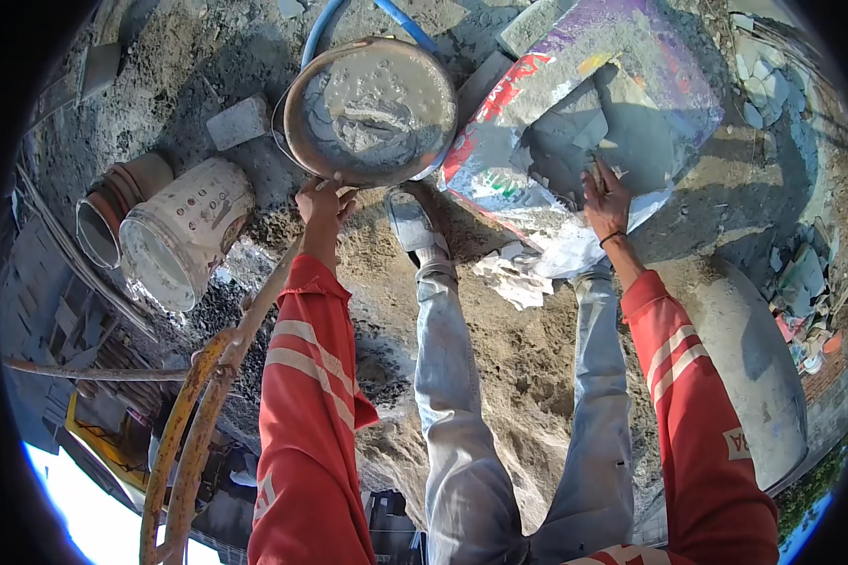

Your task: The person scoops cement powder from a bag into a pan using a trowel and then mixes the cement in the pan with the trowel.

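Outdoor work area seen from above. Nearest, two jeans-clad legs [448,405] stand on rough, sandy earth [528,367]; a rusty, yellow-flaked pipe frame [184,414] rises at left. Beyond the legs, the left hand [320,205] has its fingers curled on the near rim of a round basin [445,118] containing wet grey mix [349,104]. The right hand [609,202] closes its fingers around a slim tool handle [595,170] at the opening of a printed sack [499,184] of grey powder [641,132]. A speckled bucket [193,212] lies left of the basin, near a pale block [238,122]. Farther off, a blue hose [326,26] curves behind the basin; broken slabs [768,89] litter the right.
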The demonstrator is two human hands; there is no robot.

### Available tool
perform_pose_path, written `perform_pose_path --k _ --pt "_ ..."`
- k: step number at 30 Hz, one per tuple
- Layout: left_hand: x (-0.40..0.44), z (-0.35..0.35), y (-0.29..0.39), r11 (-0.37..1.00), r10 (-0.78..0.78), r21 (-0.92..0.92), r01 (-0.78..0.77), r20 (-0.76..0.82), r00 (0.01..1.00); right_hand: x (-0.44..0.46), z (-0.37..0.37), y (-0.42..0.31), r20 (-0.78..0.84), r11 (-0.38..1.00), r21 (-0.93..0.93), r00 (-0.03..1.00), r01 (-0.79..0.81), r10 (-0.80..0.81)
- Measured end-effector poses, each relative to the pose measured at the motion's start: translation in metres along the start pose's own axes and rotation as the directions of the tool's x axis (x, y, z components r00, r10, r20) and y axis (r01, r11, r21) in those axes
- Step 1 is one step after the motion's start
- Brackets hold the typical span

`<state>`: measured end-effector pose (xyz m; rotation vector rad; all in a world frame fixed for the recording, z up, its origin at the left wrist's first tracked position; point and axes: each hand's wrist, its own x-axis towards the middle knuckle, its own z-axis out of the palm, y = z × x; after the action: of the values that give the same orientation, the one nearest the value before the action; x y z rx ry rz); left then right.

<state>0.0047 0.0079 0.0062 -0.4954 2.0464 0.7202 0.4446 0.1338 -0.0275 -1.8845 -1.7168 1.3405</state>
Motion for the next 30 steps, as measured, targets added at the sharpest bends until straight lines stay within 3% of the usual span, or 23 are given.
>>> perform_pose_path --k 2,3,4,7,11,14,18,20,22,25,30 --pt "0.003 0.000 -0.002 1.000 0.006 0.008 -0.006 -0.015 1.000 0.000 -0.001 -0.008 0.036 1.000 -0.010 0.999 -0.009 0.010" --pt "0.003 -0.001 -0.002 1.000 0.015 -0.004 -0.015 0.015 1.000 -0.004 0.002 -0.010 0.019 0.993 0.109 0.999 -0.039 0.037" --pt "0.003 0.000 -0.003 1.000 0.020 0.002 -0.020 0.020 1.000 -0.006 0.003 -0.011 0.011 0.993 0.112 0.999 -0.040 0.039" --pt "-0.001 0.002 -0.002 0.998 0.028 0.049 -0.027 -0.020 0.999 -0.015 0.008 -0.033 0.173 0.849 0.427 0.950 -0.309 0.259" --pt "0.009 -0.002 -0.003 0.998 0.019 0.060 -0.019 0.004 1.000 -0.007 0.011 -0.037 0.190 0.760 0.534 0.928 -0.371 0.319" --pt "0.008 -0.001 -0.001 0.997 0.003 0.081 -0.003 0.003 1.000 -0.010 -0.004 -0.039 0.204 0.751 0.522 0.915 -0.403 0.349" --pt "0.004 0.004 0.002 0.997 -0.019 0.068 0.021 -0.036 0.999 -0.034 -0.028 -0.030 0.130 0.843 0.487 0.973 -0.230 0.191" --pt "0.000 0.002 0.002 0.999 0.003 0.035 -0.001 -0.064 0.998 -0.055 -0.040 -0.030 0.098 0.808 0.539 0.971 -0.236 0.218" --pt "0.002 -0.001 -0.001 0.999 0.036 0.037 -0.036 0.018 0.999 -0.074 -0.050 -0.057 0.056 0.828 0.475 0.949 -0.297 0.309" --pt "0.001 0.000 -0.002 0.999 0.038 -0.008 -0.039 -0.015 0.999 -0.101 -0.053 -0.105 0.138 0.875 0.413 0.967 -0.254 0.215" --pt "0.001 -0.005 -0.003 0.998 0.044 -0.036 -0.043 0.011 0.999 -0.113 0.014 -0.186 0.257 0.824 0.445 0.931 -0.351 0.259"
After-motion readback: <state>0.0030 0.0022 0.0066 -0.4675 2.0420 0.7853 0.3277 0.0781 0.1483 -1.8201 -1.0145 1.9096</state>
